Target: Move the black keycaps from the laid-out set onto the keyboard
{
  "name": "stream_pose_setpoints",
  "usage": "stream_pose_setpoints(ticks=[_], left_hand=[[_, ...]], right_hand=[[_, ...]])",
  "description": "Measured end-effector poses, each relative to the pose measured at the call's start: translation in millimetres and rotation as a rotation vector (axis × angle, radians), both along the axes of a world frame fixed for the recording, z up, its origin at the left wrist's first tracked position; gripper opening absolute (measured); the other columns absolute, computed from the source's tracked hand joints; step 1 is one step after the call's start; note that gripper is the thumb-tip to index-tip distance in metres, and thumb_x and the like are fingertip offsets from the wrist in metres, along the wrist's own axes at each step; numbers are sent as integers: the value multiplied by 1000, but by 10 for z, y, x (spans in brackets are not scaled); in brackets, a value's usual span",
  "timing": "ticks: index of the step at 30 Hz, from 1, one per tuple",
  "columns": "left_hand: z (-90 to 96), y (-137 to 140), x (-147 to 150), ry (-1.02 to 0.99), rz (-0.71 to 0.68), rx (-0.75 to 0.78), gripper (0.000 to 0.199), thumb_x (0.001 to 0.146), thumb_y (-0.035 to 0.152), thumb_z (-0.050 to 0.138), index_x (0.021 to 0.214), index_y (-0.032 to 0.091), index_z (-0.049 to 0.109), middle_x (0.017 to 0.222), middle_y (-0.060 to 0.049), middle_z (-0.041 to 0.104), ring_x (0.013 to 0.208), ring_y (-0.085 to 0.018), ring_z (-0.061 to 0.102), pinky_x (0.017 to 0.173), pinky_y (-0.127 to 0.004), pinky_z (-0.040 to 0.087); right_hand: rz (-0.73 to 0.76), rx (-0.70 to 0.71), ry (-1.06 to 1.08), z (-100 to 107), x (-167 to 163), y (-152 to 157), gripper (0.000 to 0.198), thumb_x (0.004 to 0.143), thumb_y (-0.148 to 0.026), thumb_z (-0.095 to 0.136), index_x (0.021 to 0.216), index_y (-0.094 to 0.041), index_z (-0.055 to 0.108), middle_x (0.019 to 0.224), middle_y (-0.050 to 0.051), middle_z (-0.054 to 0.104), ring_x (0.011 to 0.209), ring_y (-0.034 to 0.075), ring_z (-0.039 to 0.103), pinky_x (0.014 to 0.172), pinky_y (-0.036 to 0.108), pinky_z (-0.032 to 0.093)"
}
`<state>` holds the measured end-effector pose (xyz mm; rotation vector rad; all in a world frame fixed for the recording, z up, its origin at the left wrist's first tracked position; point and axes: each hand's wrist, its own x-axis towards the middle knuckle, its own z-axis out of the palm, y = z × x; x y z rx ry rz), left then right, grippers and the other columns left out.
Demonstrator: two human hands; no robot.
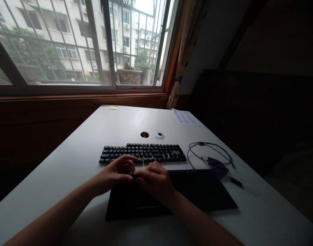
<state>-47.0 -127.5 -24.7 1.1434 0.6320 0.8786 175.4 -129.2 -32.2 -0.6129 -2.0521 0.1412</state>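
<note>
Your left hand (pixel 117 171) and right hand (pixel 155 179) meeting fingertip to fingertip, both pinching a small dark piece (pixel 134 176), perhaps a keycap, above the black mat (pixel 197 191) near the desk's (pixel 69 164) front edge, keyboard (pixel 143 152) just behind.

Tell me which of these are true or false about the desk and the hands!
1. A black keyboard lies on the white desk. True.
2. The left hand and right hand are far apart. False: their fingertips meet over a small dark thing.
3. The hands are above a dark mat. True.
4. A red cup stands by the keyboard. False: a cable lies there.
</note>
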Motion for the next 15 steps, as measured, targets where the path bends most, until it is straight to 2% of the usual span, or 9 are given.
stream_pose_setpoints(ticks=[8,15], left_hand=[[-47,1,-9,-16,-19,-53,60,73,11,85,126,27,62,97,-1,62,95,-17,61,83,-29,46],[-54,12,-17,-10,-38,-39,64,73,11,85,130,29,60,96,0,60,93,-15,58,83,-28,45]], right_hand=[[14,-15,-3,-2,5,12,20,98,-37,60,101,-25,76,66,-2,65,64,13,57,69,31,42],[46,13,18,2,-1,21,25,100,-40,57,100,-23,75,66,-2,64,63,12,56,68,31,40]])
